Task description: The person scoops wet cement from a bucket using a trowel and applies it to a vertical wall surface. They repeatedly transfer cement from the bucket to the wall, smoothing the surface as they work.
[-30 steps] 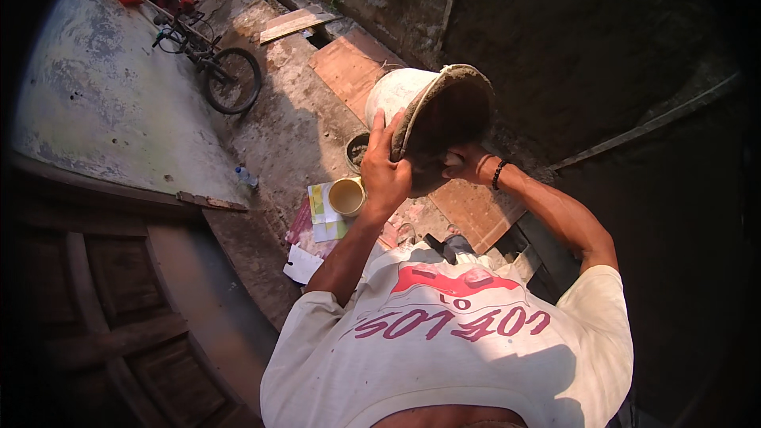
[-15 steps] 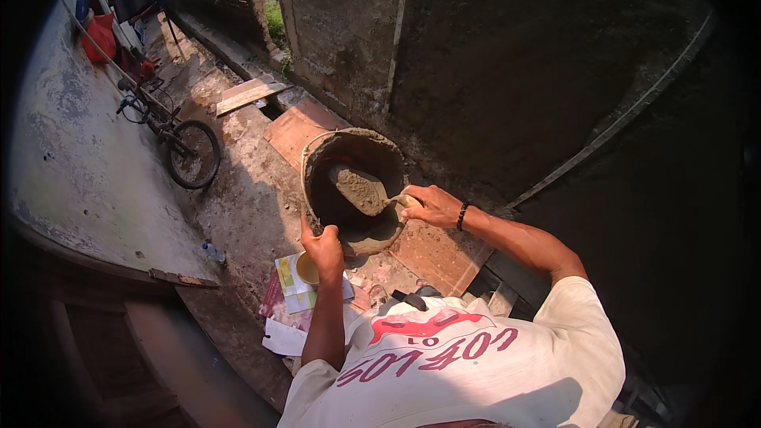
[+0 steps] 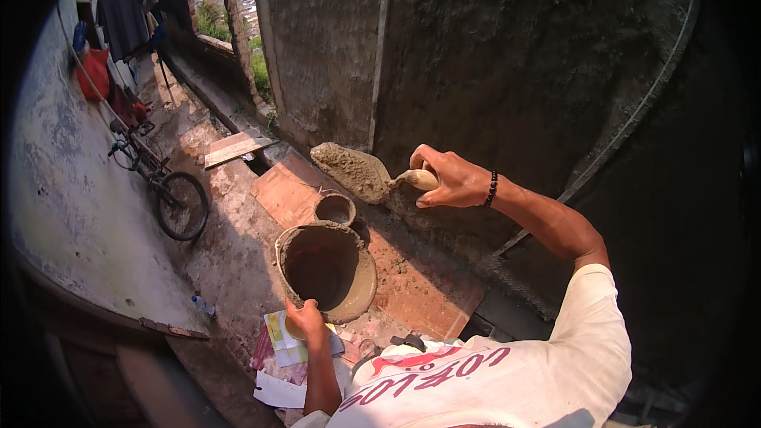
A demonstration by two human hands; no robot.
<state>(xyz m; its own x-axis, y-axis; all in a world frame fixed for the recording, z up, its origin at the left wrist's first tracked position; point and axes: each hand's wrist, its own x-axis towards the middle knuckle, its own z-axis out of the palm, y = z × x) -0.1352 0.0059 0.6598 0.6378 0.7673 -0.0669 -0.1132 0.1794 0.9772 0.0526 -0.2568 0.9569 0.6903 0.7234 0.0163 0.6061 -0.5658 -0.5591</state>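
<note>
My right hand [image 3: 453,178] is closed round the pale handle of a trowel [image 3: 403,181], held out over the bucket's far right side, in front of the dark wall. Grey wet mortar [image 3: 349,168] lies heaped along its blade. Below it, my left hand [image 3: 306,319] grips the near rim of a mortar-smeared bucket [image 3: 358,299], which tilts so that its mouth faces me. Inside, the bucket is in shadow, and how much mortar it holds is hard to tell. Just beyond it stands a smaller mortar-coated pail [image 3: 336,208].
A reddish board [image 3: 432,289] lies along the foot of the rough dark wall [image 3: 491,55]. At left, a bicycle [image 3: 186,204] leans by the peeling pale wall [image 3: 87,158]. Papers [image 3: 277,388] lie near my left forearm, a plastic bottle [image 3: 203,305] farther left. Clothes [image 3: 125,16] hang behind.
My right hand has lifted the mortar-loaded trowel out of the bucket, up and toward the wall. My left hand stays on the rim. The small pail has come into sight.
</note>
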